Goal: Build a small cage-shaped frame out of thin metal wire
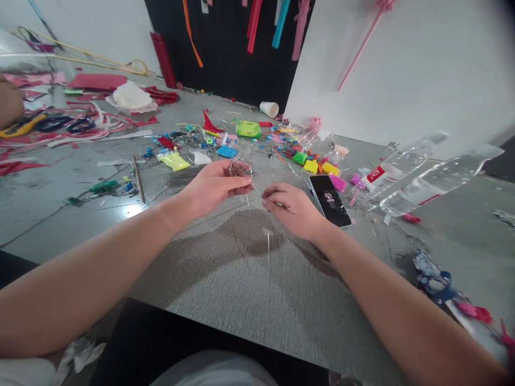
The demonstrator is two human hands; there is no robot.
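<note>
My left hand point(213, 187) is closed, thumb and fingers pinching a small ring of thin silvery wire point(240, 161) above the table. Loose wire ends stick out below and to the right of its fingertips. Just to the right, my right hand point(295, 208) has its fingers curled together, close to those wire ends; whether it grips a wire is too fine to make out. A straight thin wire point(269, 244) lies on the tabletop between my forearms. Behind my left wrist rests a bundle of thin grey wires point(183, 178).
A phone point(330, 199) lies beside my right hand, with two water bottles point(436, 182) farther right. Colourful clay packets point(247, 128) and scraps cover the back. Scissors point(52, 124), ribbon strips and another person's hand point(10, 102) are at left. A paper cup point(269, 109) lies by the wall.
</note>
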